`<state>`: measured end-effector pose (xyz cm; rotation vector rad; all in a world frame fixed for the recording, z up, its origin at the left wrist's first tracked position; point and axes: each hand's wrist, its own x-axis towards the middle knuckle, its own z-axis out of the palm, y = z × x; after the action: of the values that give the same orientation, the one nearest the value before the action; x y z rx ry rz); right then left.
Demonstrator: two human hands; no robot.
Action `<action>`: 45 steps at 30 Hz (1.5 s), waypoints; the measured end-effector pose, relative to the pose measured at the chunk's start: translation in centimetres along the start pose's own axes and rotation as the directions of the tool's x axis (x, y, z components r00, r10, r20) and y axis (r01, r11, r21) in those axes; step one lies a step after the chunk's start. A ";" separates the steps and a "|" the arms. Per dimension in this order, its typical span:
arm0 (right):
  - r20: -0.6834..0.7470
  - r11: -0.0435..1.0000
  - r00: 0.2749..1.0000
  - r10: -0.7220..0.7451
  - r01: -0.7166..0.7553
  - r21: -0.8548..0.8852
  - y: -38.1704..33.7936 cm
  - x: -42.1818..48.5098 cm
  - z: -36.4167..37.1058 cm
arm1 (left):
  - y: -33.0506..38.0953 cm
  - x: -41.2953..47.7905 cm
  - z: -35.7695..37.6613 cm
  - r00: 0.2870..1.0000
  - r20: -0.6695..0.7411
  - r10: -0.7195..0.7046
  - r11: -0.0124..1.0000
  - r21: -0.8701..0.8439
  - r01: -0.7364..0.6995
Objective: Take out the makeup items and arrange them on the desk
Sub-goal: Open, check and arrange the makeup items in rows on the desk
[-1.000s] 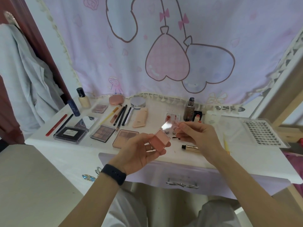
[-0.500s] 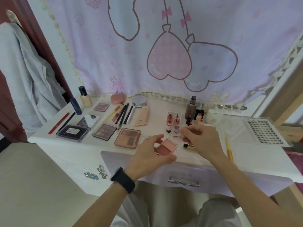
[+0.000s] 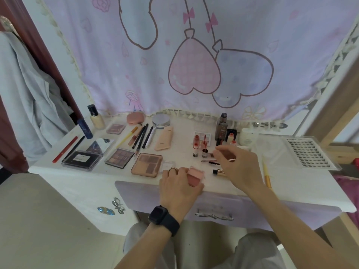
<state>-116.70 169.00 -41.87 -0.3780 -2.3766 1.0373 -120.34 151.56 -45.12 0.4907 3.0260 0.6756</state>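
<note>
Blush compact at the tabletop's front edge
Your left hand [image 3: 180, 189] grips the pink blush compact [image 3: 195, 176], fingers curled round it on the tabletop [image 3: 291, 183], just right of the tan palette [image 3: 147, 165] — your right hand [image 3: 240, 166] hovers nearby, fingers curled; whether they pinch anything, you cannot tell.

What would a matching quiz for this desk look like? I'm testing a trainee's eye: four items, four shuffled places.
1 pink square blush compact
2 long red pencil
3 clear plastic lash tray
4 round silver compact

A far right of the white desk
B back, by the curtain hem
C gripped by the left hand
D far left edge

Pairs: 1-C, 2-D, 3-A, 4-B
</note>
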 end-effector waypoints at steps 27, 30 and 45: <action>0.044 0.889 0.951 -0.306 0.302 -0.344 3.5 -7.0 4.5 | -2.5 1.0 0.8 0.988 0.021 0.154 0.977 -0.150 -0.149; 0.009 0.890 0.947 -0.321 0.305 -0.340 3.5 -7.0 4.8 | -2.6 1.0 0.9 0.987 0.009 0.161 0.975 -0.158 -0.158; 0.062 0.918 0.948 -0.312 0.318 -0.238 -2.1 -4.9 5.5 | -8.0 0.7 -4.0 0.970 -0.218 0.111 0.967 -0.201 -0.156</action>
<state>-115.81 162.16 -45.12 -0.0613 -2.4875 0.6055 -123.66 143.19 -44.76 0.6598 3.0705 1.1168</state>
